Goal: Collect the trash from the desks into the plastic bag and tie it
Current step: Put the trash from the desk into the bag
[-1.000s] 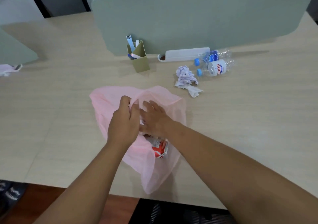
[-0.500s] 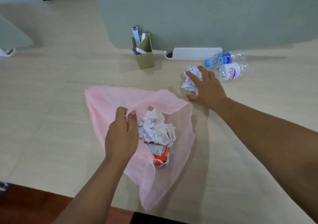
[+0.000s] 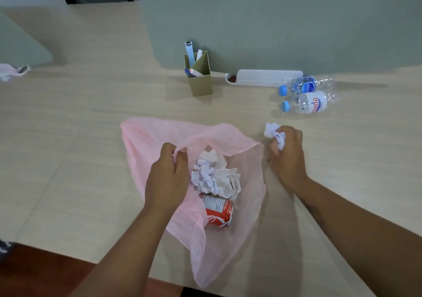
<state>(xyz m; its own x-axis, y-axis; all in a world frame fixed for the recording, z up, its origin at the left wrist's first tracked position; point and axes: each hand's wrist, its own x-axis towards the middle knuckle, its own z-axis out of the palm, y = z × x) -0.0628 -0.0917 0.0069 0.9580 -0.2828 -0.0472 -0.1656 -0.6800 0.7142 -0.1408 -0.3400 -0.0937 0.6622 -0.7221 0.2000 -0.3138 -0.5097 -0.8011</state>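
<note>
A thin pink plastic bag lies on the desk with its mouth held up. My left hand pinches the near rim of that mouth. Inside the bag I see crumpled white paper and a red soda can lying on its side. My right hand is just right of the bag's mouth, closed around another crumpled white paper that sticks out above the fingers. Two empty clear water bottles with blue caps lie side by side farther back on the right.
A green paper pen holder with pens stands behind the bag. A white tray lies along the grey-green divider panel. A pinkish object sits at the far left. The desk's front edge runs below my forearms.
My right hand left the bag, reached to the crumpled paper by the bottles, closed on it and has drawn it back toward the bag. My left hand kept holding the rim.
</note>
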